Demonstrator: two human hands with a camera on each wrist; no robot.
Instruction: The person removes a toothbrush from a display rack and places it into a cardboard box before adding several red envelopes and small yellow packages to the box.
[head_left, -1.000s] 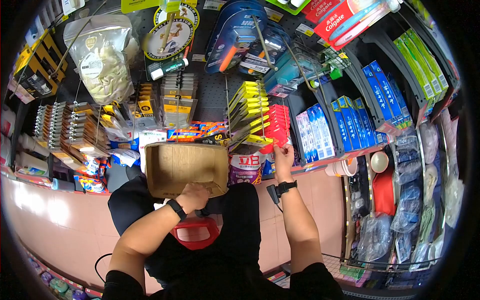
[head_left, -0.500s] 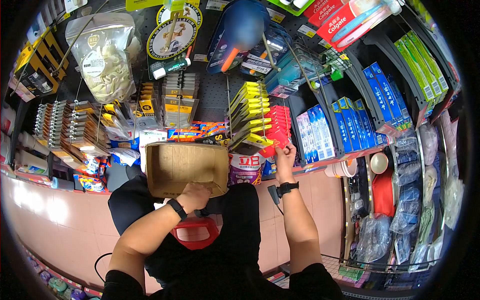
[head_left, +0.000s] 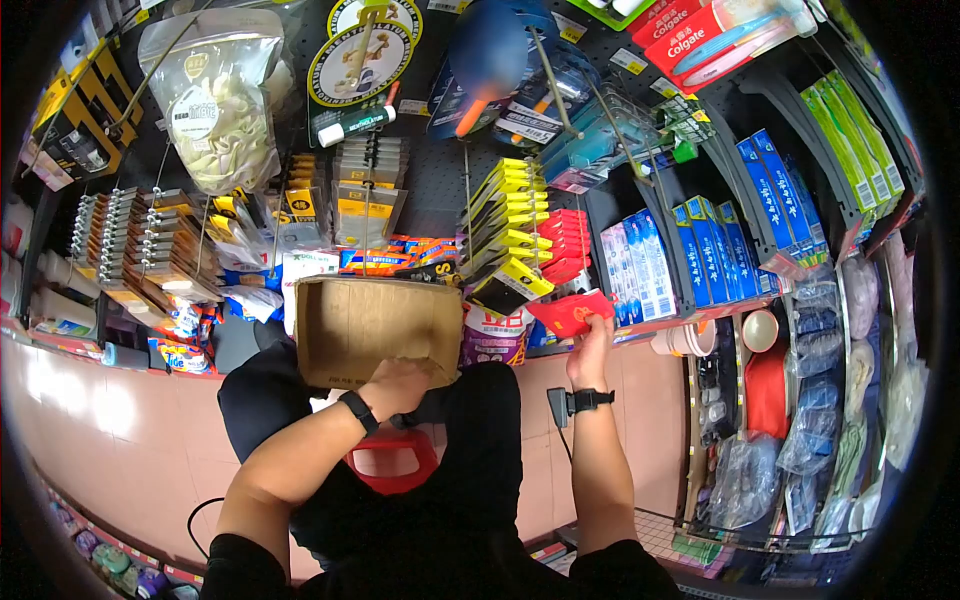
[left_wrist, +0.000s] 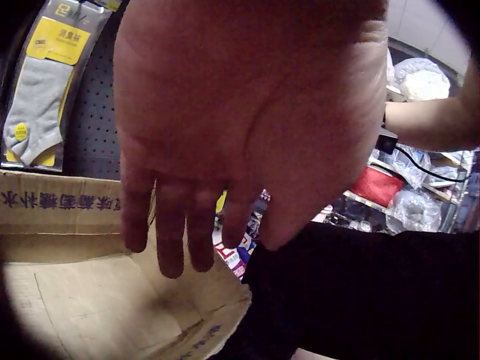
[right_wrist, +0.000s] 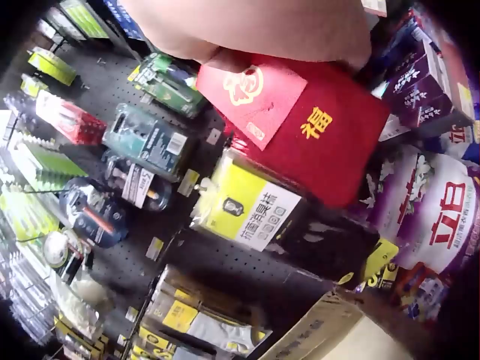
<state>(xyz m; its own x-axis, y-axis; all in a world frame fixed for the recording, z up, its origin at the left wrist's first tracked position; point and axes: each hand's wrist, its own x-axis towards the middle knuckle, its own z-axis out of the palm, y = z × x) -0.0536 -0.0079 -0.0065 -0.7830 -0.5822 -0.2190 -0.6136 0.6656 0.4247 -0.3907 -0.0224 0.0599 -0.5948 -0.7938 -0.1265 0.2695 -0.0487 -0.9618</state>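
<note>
My right hand [head_left: 590,355] holds a flat red pack of socks [head_left: 570,313] by its near edge, below the hanging packs. In the right wrist view, gold characters mark the red fabric [right_wrist: 337,127] and its lighter red card [right_wrist: 251,94]. At the near right of an open cardboard box [head_left: 375,320] is my left hand [head_left: 400,385], overlapping the rim. Its fingers [left_wrist: 171,232] hang straight and relaxed in the left wrist view, with nothing between them. No goods show inside the box, which sits by the knees.
More red packs [head_left: 565,240] and yellow-topped sock packs [head_left: 505,225] hang on hooks behind. Purple detergent bags [head_left: 495,340] lie beneath them. Toothpaste boxes [head_left: 635,265] line the right shelf. A red stool [head_left: 395,460] is between the legs.
My right hand has drawn the red sock pack away from the hanging row, toward me and slightly right. The left hand and the box have barely moved.
</note>
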